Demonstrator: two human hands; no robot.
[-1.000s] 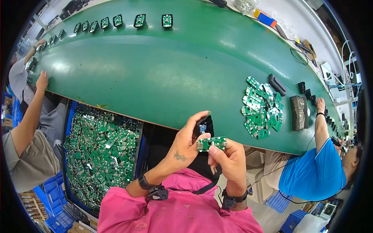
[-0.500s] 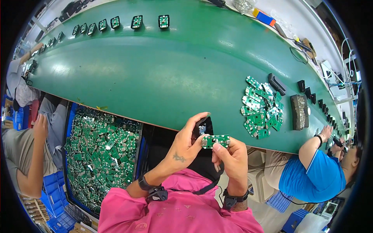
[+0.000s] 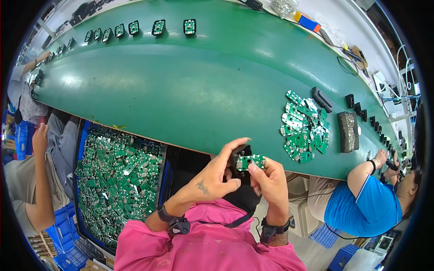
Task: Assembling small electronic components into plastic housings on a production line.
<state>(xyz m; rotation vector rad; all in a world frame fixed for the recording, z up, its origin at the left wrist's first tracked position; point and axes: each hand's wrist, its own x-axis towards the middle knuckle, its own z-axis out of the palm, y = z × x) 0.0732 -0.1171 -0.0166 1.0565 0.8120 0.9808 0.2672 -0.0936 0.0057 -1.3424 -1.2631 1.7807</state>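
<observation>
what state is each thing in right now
small green circuit board: held up between both hands
black part: behind the board, against the left hand
right hand: fingers pinching the board
blue bin: heaped with boards
board pile: loose on green belt

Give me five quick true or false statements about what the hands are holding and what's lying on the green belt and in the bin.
1. Both hands hold a small green circuit board together. True: the left hand and right hand meet on it.
2. The bin at the person's left holds many green boards. True.
3. The pile of green boards on the belt lies at the person's left. False: it lies at the right.
4. The green belt is packed with parts from end to end. False: much of its middle is bare.
5. A row of small dark units stands along the belt's far edge. True.
</observation>
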